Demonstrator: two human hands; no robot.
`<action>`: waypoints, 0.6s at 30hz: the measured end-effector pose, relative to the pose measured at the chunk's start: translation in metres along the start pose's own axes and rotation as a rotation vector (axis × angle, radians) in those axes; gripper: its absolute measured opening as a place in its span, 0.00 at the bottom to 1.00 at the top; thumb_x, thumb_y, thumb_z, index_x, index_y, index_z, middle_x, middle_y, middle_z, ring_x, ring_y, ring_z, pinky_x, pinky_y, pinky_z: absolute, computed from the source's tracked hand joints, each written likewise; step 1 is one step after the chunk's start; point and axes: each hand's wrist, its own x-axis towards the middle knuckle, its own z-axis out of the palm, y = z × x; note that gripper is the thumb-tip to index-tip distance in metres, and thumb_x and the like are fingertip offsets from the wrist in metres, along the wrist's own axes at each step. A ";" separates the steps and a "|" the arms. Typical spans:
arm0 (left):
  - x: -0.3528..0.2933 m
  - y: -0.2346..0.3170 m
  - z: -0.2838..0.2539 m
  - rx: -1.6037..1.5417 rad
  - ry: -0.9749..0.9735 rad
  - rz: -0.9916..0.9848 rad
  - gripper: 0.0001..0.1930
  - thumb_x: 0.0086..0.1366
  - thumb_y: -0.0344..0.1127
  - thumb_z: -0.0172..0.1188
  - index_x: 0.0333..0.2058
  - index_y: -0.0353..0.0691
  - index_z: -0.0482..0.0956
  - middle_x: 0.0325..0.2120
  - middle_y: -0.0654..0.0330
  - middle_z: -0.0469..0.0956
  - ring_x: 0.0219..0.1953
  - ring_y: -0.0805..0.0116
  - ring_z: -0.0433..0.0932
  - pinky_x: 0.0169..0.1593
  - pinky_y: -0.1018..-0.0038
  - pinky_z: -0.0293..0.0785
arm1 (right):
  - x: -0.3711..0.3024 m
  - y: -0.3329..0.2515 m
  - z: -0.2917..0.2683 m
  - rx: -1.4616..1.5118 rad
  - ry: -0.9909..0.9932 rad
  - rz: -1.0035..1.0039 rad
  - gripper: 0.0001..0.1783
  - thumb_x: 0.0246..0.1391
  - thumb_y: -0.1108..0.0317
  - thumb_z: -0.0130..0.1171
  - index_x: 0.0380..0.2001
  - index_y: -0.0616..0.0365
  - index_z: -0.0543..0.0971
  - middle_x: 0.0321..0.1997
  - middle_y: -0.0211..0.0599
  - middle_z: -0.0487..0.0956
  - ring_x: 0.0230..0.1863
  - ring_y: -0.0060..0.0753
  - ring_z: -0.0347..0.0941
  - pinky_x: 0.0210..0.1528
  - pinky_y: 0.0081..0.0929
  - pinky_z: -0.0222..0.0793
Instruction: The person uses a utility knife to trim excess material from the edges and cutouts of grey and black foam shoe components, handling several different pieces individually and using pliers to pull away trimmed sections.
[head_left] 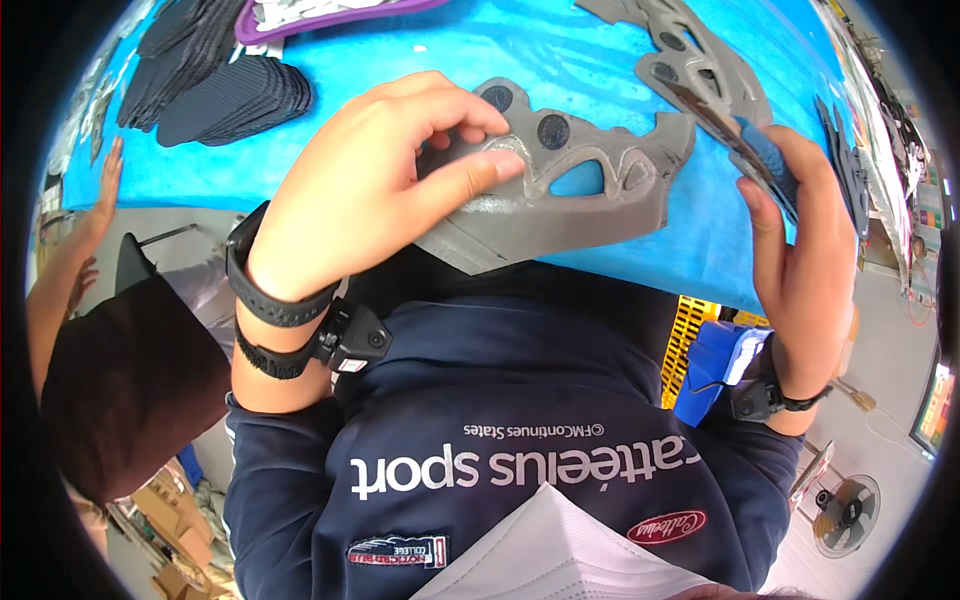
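Observation:
My left hand is closed at the left part of a grey shoe-upper piece, its thumb over the surface and its index finger curled beside a round black patch. The piece has window-like cutouts and a second round black patch; it lies at the table's near edge, in front of my body. My right hand is raised at the right, gripping a thin, long, flat tool with a blue grip between thumb and fingers. Its dark blade-like end points to the upper left, over a second grey shoe-upper piece.
Blue sheeting covers the table. Stacked black pads lie at the far left, beside a purple-rimmed tray. Another person's hand touches the left table edge. A yellow crate and blue bin stand below the table's edge.

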 end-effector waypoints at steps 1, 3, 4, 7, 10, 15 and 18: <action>-0.001 0.001 0.002 -0.002 -0.060 -0.059 0.12 0.56 0.31 0.66 0.40 0.37 0.80 0.29 0.61 0.74 0.31 0.71 0.70 0.36 0.77 0.67 | 0.002 -0.003 -0.001 0.058 -0.061 0.053 0.19 0.55 0.77 0.57 0.51 0.65 0.72 0.38 0.45 0.79 0.38 0.35 0.77 0.43 0.28 0.70; -0.004 0.001 0.010 -0.041 -0.039 -0.096 0.12 0.51 0.29 0.69 0.35 0.37 0.79 0.26 0.63 0.73 0.29 0.73 0.68 0.34 0.77 0.65 | 0.003 -0.010 -0.002 0.177 -0.168 0.170 0.21 0.55 0.76 0.58 0.52 0.64 0.72 0.37 0.45 0.79 0.35 0.35 0.77 0.41 0.27 0.70; -0.005 -0.001 0.014 -0.051 -0.022 -0.097 0.12 0.50 0.28 0.69 0.34 0.37 0.79 0.26 0.63 0.72 0.28 0.73 0.68 0.34 0.77 0.65 | 0.002 -0.013 -0.003 0.296 -0.275 0.320 0.22 0.54 0.75 0.58 0.53 0.64 0.72 0.37 0.45 0.80 0.34 0.35 0.78 0.40 0.27 0.71; -0.008 -0.003 0.024 -0.058 0.039 -0.029 0.11 0.48 0.26 0.70 0.30 0.37 0.77 0.24 0.65 0.72 0.27 0.73 0.66 0.33 0.78 0.64 | -0.001 -0.018 -0.001 0.396 -0.361 0.190 0.24 0.52 0.74 0.60 0.54 0.63 0.72 0.38 0.46 0.81 0.32 0.36 0.79 0.38 0.27 0.72; -0.011 0.003 0.025 -0.008 0.067 -0.026 0.11 0.49 0.25 0.69 0.31 0.36 0.77 0.25 0.65 0.73 0.27 0.75 0.67 0.33 0.79 0.64 | -0.005 -0.023 0.002 0.470 -0.400 0.140 0.26 0.49 0.74 0.61 0.54 0.64 0.73 0.39 0.48 0.81 0.31 0.40 0.79 0.36 0.27 0.72; -0.020 0.013 0.037 -0.233 0.230 -0.202 0.13 0.51 0.19 0.68 0.36 0.34 0.78 0.29 0.64 0.76 0.30 0.80 0.72 0.37 0.84 0.68 | -0.016 -0.038 0.004 0.564 -0.497 0.184 0.28 0.47 0.78 0.61 0.55 0.62 0.74 0.26 0.42 0.78 0.21 0.35 0.72 0.26 0.25 0.67; -0.024 0.011 0.048 -0.312 0.340 -0.105 0.15 0.54 0.18 0.66 0.40 0.32 0.74 0.31 0.60 0.77 0.32 0.77 0.75 0.39 0.83 0.70 | -0.026 -0.046 0.006 0.478 -0.413 0.231 0.28 0.47 0.80 0.61 0.55 0.59 0.75 0.21 0.38 0.75 0.18 0.32 0.69 0.22 0.25 0.64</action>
